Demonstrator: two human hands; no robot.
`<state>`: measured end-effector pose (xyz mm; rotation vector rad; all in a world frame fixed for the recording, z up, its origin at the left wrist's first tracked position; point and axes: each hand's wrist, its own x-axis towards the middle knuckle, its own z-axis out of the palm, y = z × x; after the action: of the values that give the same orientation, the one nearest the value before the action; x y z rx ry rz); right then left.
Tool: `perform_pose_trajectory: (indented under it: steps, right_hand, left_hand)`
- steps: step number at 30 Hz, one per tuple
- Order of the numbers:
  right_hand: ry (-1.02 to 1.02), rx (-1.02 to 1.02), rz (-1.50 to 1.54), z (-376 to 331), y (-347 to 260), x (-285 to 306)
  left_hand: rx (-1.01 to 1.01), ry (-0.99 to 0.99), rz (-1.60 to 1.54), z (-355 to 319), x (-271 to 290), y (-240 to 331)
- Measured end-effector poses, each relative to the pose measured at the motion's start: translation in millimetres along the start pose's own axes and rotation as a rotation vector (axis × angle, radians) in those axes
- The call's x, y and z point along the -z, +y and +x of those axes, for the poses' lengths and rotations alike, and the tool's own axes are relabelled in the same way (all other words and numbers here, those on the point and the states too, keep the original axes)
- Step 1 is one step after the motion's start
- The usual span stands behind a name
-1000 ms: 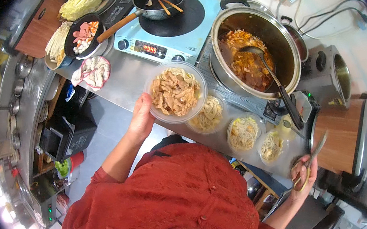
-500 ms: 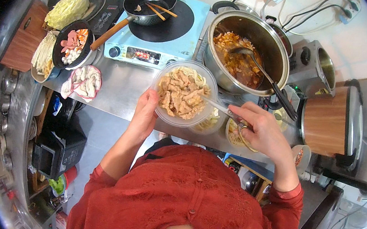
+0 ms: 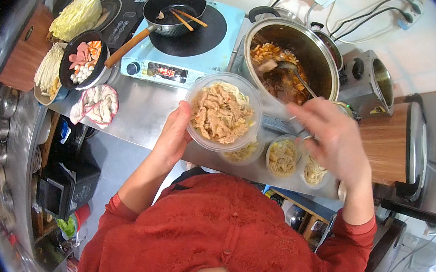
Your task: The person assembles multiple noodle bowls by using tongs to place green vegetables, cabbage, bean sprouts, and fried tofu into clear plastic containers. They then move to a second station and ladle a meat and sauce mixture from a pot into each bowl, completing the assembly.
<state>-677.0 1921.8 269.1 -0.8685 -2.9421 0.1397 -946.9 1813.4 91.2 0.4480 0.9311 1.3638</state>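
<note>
My left hand (image 3: 173,133) gripped a clear bowl of noodles and meat (image 3: 223,112) above the table (image 3: 145,111). My right hand (image 3: 337,142), blurred, reached toward the ladle (image 3: 291,71) in the pot (image 3: 323,54); I could not tell its fingers' state.

noodle tubs (image 3: 283,158) crowd counter edge
</note>
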Motion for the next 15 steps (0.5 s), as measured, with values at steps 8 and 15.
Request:
perform_pose_trajectory:
  steps: [8,15]
  right_hand:
    - [-0.013,0.227,-0.107,39.3,-17.7,-17.5]
    - [-0.066,0.143,-0.089,33.5,-11.1,-7.1]
  left_hand:
    - [0.088,-0.061,0.049,-5.2,0.1,2.6]
    - [0.037,-0.035,0.036,-5.1,4.9,-6.5]
